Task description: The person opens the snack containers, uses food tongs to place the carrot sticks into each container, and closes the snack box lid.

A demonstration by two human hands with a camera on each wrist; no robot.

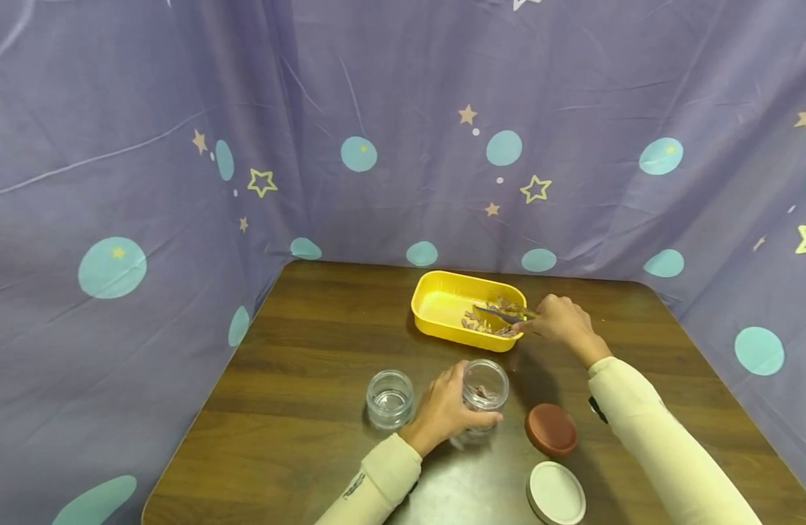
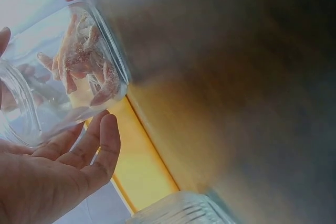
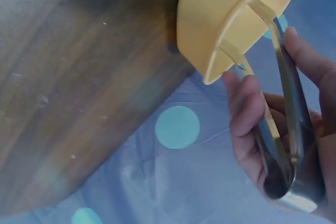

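Observation:
My left hand (image 1: 445,407) grips a clear glass jar (image 1: 485,385) that stands on the table. Through the jar's wall, pale brownish dried strips (image 2: 84,59) show at its bottom in the left wrist view. My right hand (image 1: 563,321) holds metal tongs (image 3: 291,145) by both arms, and their tips reach into a yellow tray (image 1: 435,306). Similar dried pieces (image 1: 481,323) lie in the right part of the tray. The tongs' arms stand apart in the right wrist view; whether anything is between the tips is hidden behind the tray's wall.
A second glass jar (image 1: 389,399) stands left of my left hand. To the right of the held jar lie a reddish-brown lid (image 1: 551,430) and, nearer me, a cream lid (image 1: 556,494). A patterned curtain (image 1: 409,146) hangs behind the wooden table (image 1: 297,408).

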